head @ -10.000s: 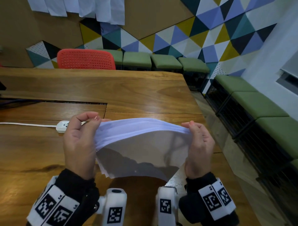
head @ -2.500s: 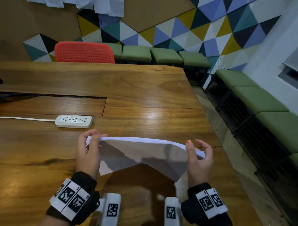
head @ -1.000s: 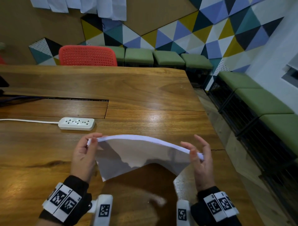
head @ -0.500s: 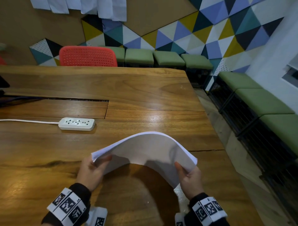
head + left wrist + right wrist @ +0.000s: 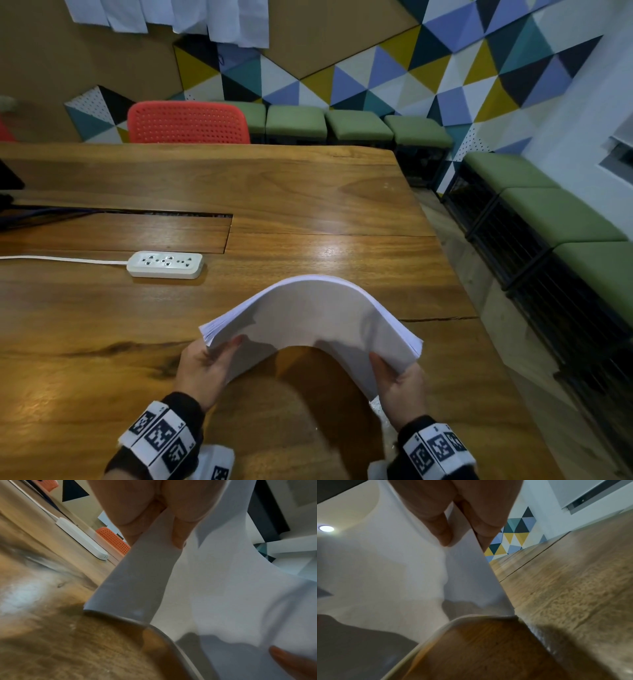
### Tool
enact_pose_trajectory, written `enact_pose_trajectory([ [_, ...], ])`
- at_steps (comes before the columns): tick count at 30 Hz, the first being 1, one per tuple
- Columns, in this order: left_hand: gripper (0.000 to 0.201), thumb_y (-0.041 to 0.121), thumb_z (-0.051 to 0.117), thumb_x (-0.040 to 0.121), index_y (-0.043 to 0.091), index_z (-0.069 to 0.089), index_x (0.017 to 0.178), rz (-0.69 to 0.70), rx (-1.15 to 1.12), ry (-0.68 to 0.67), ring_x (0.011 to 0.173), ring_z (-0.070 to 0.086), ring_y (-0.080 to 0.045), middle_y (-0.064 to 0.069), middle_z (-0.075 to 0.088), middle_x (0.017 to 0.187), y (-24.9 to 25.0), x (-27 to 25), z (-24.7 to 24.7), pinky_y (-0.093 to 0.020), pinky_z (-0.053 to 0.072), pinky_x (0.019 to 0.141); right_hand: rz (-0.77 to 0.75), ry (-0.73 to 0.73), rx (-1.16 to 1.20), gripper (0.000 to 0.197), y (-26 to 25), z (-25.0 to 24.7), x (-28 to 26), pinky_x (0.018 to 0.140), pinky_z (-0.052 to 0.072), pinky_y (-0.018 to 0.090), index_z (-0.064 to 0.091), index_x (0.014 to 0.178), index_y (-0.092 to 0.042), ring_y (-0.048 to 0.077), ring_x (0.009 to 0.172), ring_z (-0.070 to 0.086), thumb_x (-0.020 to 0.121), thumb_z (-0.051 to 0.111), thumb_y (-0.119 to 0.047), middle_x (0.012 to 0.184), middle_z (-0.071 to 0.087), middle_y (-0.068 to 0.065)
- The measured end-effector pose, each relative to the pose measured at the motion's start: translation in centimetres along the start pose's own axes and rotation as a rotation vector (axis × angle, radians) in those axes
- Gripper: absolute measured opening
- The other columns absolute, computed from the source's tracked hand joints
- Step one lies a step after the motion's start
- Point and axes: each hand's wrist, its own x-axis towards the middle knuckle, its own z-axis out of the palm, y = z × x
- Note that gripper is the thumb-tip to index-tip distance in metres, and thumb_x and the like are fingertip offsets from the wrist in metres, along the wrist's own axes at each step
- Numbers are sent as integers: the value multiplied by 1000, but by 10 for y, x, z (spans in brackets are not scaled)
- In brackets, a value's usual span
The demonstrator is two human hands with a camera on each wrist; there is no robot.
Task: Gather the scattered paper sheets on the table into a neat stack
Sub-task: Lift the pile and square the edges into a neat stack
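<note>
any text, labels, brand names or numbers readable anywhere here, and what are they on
No readable words, brands or numbers anywhere.
Wrist bands: black-and-white square marker patterns, with tiny marks beside them too small to read.
Paper stack: blank on the sides that show.
Power strip: no legible marking.
Sheets on the wall: no print can be made out.

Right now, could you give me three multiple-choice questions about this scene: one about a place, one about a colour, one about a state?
1. Where is the power strip?
A. left of the paper stack, further away
B. under the stack
C. on the chair

2. What colour is the chair?
A. green
B. red
C. black

3. How is the paper stack held?
A. flat on the table
B. bowed upward between both hands
C. rolled up

Answers: 1 A, it lies on the table; 2 B, red backrest; 3 B, left hand and right hand grip its ends.
</note>
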Motion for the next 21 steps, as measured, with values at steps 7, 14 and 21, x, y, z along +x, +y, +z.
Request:
enact_pose_trajectory([
  [7, 20, 14, 58, 88, 28, 58, 74, -1, 112, -17, 82, 58, -21, 0, 64, 80, 0, -1, 1, -29, 46, 67, 14, -2, -74, 11, -10, -2, 5, 70, 53, 35, 59, 81, -23, 23, 88, 63, 85, 63, -14, 82, 64, -1],
  [14, 29, 26, 73, 69, 8, 65, 90, -87, -190, -175, 77, 68, -24, -8, 74, 77, 14, 0, -7, -30, 53, 63, -81, 236, -5, 66, -54, -18, 33, 95, 49, 39, 40, 133, -27, 19, 110, 57, 78, 70, -11, 116, 59, -2],
  [21, 76, 37, 93, 27, 18, 65, 95, -152, -647, -203, 79, 73, -17, -3, 76, 90, 21, -9, 7, -29, 59, 62, 206, 56, 622, 86, -58, 3, 23, 74, 57, 34, 36, 135, -24, 22, 107, 63, 63, 79, -4, 125, 60, 4],
])
